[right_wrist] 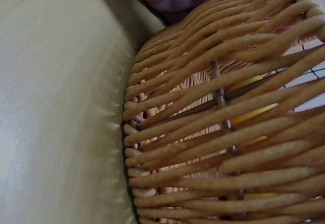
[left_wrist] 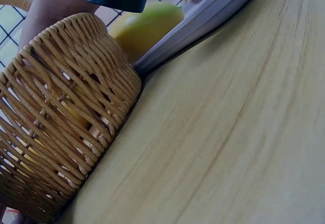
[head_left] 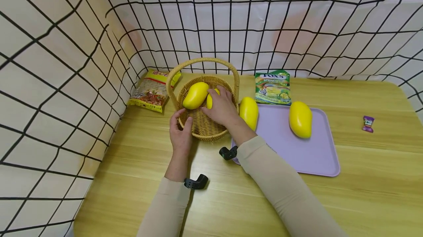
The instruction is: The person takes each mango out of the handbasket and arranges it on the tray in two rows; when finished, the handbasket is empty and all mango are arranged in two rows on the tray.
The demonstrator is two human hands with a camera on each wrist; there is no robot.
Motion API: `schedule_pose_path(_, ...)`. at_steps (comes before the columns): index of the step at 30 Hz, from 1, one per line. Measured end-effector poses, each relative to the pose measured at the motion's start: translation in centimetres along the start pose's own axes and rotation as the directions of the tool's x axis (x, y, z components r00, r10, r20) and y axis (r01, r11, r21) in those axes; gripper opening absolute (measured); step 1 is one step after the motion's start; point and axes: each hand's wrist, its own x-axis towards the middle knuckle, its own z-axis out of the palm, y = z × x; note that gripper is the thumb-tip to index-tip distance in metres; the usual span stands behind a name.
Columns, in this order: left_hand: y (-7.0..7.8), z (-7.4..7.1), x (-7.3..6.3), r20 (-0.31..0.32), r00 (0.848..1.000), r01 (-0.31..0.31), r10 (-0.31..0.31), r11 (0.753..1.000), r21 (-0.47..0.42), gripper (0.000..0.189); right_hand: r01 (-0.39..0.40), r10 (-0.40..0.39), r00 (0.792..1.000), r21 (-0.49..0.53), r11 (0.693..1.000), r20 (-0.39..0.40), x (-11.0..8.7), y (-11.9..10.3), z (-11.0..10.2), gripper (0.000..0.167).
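A round wicker basket (head_left: 205,126) with a tall arched handle stands on the table. Inside it lies one yellow mango (head_left: 195,96). My right hand (head_left: 224,109) reaches in under the handle and grips a second mango (head_left: 209,102), mostly hidden by the fingers. At the basket's left front rim, my left hand (head_left: 181,134) holds the side, thumb near the rim and fingers along the outside. Both wrist views are largely filled by the basket's woven wall (right_wrist: 223,158), with bits of yellow behind the gaps.
Right of the basket lies a lilac tray (head_left: 281,149), with one mango (head_left: 300,119) on it and another mango (head_left: 249,113) at its left edge. A green Fox's packet (head_left: 272,87), a yellow food bag (head_left: 152,90) and a small purple candy (head_left: 368,123) lie around. Black netting (head_left: 214,29) borders the table.
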Motion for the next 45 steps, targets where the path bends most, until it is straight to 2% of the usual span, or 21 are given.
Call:
schedule_pose_path(13,-0.1,0.1,0.0,0.006,1.000,-0.021,0.021,1.000,-0.016,0.036,-0.014,0.014,1.000,-0.010,1.000,0.010,0.3,0.3,0.2,0.070)
schedule_pose_path(20,-0.1,0.2,0.0,0.008,1.000,-0.012,0.012,0.999,-0.042,0.037,-0.009,0.009,1.000,-0.015,1.000,0.008,0.2,0.2,0.2,0.067)
schedule_pose_path(34,0.0,0.2,0.0,-0.002,1.000,-0.003,0.003,0.999,-0.039,0.037,-0.027,0.027,1.000,-0.015,1.000,0.009,0.2,0.1,0.2,0.068)
schedule_pose_path(39,0.0,0.1,0.0,0.004,1.000,0.004,-0.004,0.999,-0.035,0.037,-0.006,0.006,0.999,0.018,1.000,-0.034,-0.2,-0.1,0.1,0.070)
schedule_pose_path(45,0.0,0.0,-0.1,0.009,1.000,0.005,-0.005,1.000,-0.026,0.037,0.072,-0.060,0.992,0.103,0.992,-0.115,-1.1,-0.8,-1.0,0.075)
